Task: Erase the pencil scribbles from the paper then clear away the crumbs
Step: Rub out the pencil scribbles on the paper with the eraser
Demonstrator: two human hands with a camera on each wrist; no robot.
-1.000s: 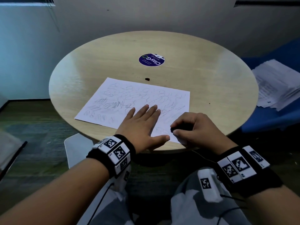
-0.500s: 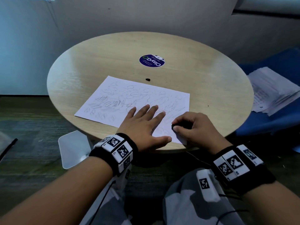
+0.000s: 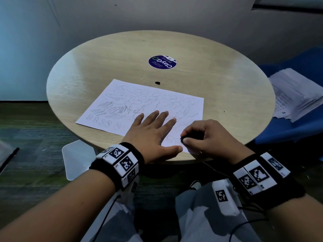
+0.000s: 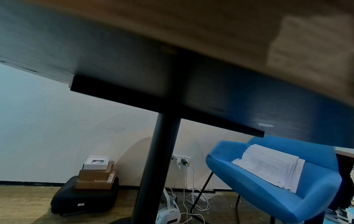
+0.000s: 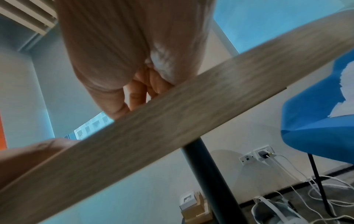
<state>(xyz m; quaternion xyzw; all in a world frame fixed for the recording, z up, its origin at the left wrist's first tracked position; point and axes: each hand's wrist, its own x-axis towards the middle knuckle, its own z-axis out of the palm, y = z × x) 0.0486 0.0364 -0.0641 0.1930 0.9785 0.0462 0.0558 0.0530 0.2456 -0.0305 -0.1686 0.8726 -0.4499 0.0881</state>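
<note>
A white sheet of paper [image 3: 139,105] covered in grey pencil scribbles lies on the round wooden table [image 3: 218,81]. My left hand [image 3: 153,131] lies flat on the sheet's near part with straight, spread fingers, pressing it down. My right hand [image 3: 197,137] is at the paper's near right corner, fingers curled round a small black eraser [image 3: 185,139] that touches the paper. A small dark crumb [image 3: 157,82] sits on the table just beyond the sheet. The right wrist view shows only my curled right hand [image 5: 134,60] above the table edge [image 5: 172,128].
A round purple sticker [image 3: 162,62] is on the table's far middle. A blue chair [image 3: 297,130] at the right holds a stack of papers [image 3: 295,95]. Under the table stand a black pedestal leg [image 4: 155,166], boxes [image 4: 95,174] and cables [image 4: 187,197].
My two hands stay in nearly the same place on the paper. The right hand with the eraser has shifted slightly; the camera view has tilted a little.
</note>
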